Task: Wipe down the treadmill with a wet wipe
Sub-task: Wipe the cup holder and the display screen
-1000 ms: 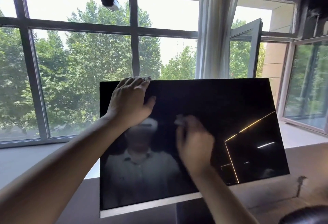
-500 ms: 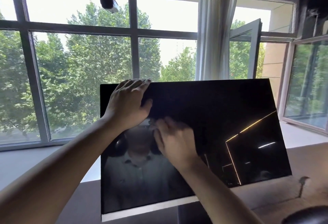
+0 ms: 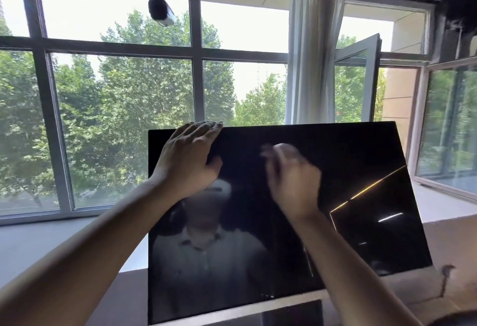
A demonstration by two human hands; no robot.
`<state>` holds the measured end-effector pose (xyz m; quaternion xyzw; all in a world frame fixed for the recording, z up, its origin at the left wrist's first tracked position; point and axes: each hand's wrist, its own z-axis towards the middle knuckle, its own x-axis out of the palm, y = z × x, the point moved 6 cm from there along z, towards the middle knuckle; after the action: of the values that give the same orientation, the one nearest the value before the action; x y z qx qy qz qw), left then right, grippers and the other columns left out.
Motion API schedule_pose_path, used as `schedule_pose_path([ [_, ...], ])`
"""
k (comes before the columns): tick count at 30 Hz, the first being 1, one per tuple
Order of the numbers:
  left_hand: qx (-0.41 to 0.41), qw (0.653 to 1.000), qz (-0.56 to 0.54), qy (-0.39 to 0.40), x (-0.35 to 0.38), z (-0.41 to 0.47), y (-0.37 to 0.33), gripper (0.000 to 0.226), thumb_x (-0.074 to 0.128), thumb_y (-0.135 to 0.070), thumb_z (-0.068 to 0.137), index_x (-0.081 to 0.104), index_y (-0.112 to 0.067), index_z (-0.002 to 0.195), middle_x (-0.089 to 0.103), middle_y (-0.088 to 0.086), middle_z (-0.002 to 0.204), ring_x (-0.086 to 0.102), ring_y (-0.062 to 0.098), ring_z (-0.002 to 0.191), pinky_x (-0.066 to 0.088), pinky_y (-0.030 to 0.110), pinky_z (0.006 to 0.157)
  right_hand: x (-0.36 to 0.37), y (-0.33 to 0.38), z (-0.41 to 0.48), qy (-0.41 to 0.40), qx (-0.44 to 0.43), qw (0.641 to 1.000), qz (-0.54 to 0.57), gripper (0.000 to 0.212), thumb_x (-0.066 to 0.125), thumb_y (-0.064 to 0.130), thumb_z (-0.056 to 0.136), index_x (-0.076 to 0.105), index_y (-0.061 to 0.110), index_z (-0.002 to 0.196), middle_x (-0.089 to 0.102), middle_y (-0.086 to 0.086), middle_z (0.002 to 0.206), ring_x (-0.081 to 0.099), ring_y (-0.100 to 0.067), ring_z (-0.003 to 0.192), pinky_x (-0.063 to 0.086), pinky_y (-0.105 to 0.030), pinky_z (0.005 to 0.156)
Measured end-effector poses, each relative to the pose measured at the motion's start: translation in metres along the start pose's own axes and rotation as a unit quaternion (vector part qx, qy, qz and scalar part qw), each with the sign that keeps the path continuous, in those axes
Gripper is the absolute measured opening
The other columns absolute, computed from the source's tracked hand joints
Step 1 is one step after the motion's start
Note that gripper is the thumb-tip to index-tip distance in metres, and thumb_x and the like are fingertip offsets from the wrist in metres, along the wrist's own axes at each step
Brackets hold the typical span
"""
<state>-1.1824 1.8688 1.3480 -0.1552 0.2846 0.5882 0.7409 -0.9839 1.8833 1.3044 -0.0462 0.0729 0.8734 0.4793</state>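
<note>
Presently, the left hand (image 3: 189, 160) grips the top edge of the black glossy screen (image 3: 348, 170), fingers hooked over it and thumb on the glass. The right hand (image 3: 291, 178) lies against the screen's upper middle, blurred. A pale smear at its fingertips may be the wet wipe (image 3: 265, 148); I cannot tell its grip. The screen stands tilted before the window (image 3: 124, 119).

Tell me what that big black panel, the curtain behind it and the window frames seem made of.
Black panel: glossy glass or polished plastic, since it mirrors the person and bright light lines. Curtain: thin pale fabric, hanging in soft folds. Window frames: probably painted metal, grey and matte, slim and straight.
</note>
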Motion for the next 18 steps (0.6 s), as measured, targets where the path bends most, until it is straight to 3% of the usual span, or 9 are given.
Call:
schedule_pose_path([
  [2,-0.003,1.000,-0.002,0.002,0.000,0.000,0.000,0.075,0.054,-0.039,0.077,0.053,-0.012,0.148,0.056,0.005,0.149,0.047,0.025,0.139,0.028,0.032,0.117,-0.017,-0.028,0.009,-0.075,0.132,0.988,-0.026,0.013,0.060,0.023,0.101,0.065,0.020,0.089,0.069,0.003,0.082,0.067,-0.020,0.063,0.024,-0.017,0.048],
  [3,-0.004,1.000,-0.002,0.001,0.000,0.000,0.001,0.076,0.053,-0.039,0.077,0.053,-0.012,0.148,0.056,0.005,0.149,0.047,0.025,0.139,0.027,0.032,0.118,-0.015,-0.025,0.012,-0.082,0.154,0.984,-0.024,0.012,0.060,0.023,0.100,0.065,0.020,0.089,0.070,0.004,0.083,0.067,-0.019,0.063,0.021,-0.017,0.049],
  [5,-0.004,1.000,0.003,0.001,0.001,0.001,0.002,0.076,0.051,-0.040,0.077,0.053,-0.012,0.148,0.055,0.004,0.149,0.047,0.025,0.139,0.029,0.033,0.118,0.008,0.011,0.014,-0.031,0.089,0.995,-0.005,0.010,0.058,0.021,0.097,0.068,0.023,0.096,0.070,0.005,0.090,0.068,-0.017,0.068,0.027,-0.018,0.048],
  [7,-0.002,1.000,0.007,0.000,0.002,0.001,0.002,0.075,0.050,-0.040,0.079,0.053,-0.012,0.148,0.056,0.005,0.149,0.048,0.025,0.138,0.032,0.035,0.116,0.030,0.055,0.006,0.035,-0.056,0.997,0.035,0.013,0.059,0.016,0.095,0.070,0.021,0.100,0.068,0.002,0.089,0.067,-0.020,0.066,0.041,-0.025,0.047],
  [9,0.005,1.000,0.006,-0.001,0.002,0.000,0.002,0.074,0.046,-0.043,0.081,0.053,-0.012,0.148,0.056,0.005,0.149,0.049,0.026,0.138,0.033,0.036,0.116,0.029,0.060,0.012,0.048,-0.130,0.989,0.046,0.011,0.062,0.014,0.095,0.070,0.020,0.099,0.067,0.001,0.087,0.065,-0.021,0.064,0.047,-0.031,0.048],
  [11,0.011,1.000,0.006,0.007,0.002,0.000,0.002,0.081,0.038,-0.050,0.079,0.051,-0.013,0.150,0.054,0.005,0.151,0.047,0.025,0.140,0.032,0.036,0.118,0.015,0.025,0.031,0.003,-0.055,0.998,0.022,0.009,0.062,0.018,0.097,0.070,0.022,0.097,0.071,0.003,0.089,0.068,-0.019,0.067,0.045,-0.026,0.049],
  [14,0.006,1.000,0.005,0.009,0.001,0.001,0.003,0.086,0.036,-0.054,0.076,0.049,-0.014,0.151,0.052,0.003,0.153,0.043,0.023,0.142,0.029,0.034,0.118,-0.002,-0.022,0.044,-0.084,0.133,0.987,-0.035,0.013,0.061,0.021,0.100,0.065,0.017,0.089,0.069,0.000,0.077,0.066,-0.022,0.060,0.026,-0.022,0.051],
  [16,0.005,1.000,0.004,0.003,0.001,0.001,0.003,0.085,0.038,-0.053,0.075,0.051,-0.014,0.150,0.053,0.003,0.152,0.044,0.023,0.141,0.029,0.033,0.118,0.013,0.006,0.045,-0.061,0.096,0.993,-0.025,0.012,0.060,0.022,0.099,0.065,0.016,0.089,0.069,-0.001,0.078,0.066,-0.022,0.061,0.029,-0.023,0.053],
  [18,0.005,1.000,-0.001,-0.006,0.000,0.001,0.002,0.080,0.040,-0.048,0.076,0.054,-0.014,0.147,0.055,0.003,0.150,0.045,0.023,0.140,0.030,0.034,0.118,0.033,0.054,0.040,0.003,-0.033,0.999,0.006,0.005,0.066,0.020,0.093,0.067,0.015,0.092,0.067,-0.002,0.080,0.065,-0.024,0.062,0.035,-0.025,0.051],
])
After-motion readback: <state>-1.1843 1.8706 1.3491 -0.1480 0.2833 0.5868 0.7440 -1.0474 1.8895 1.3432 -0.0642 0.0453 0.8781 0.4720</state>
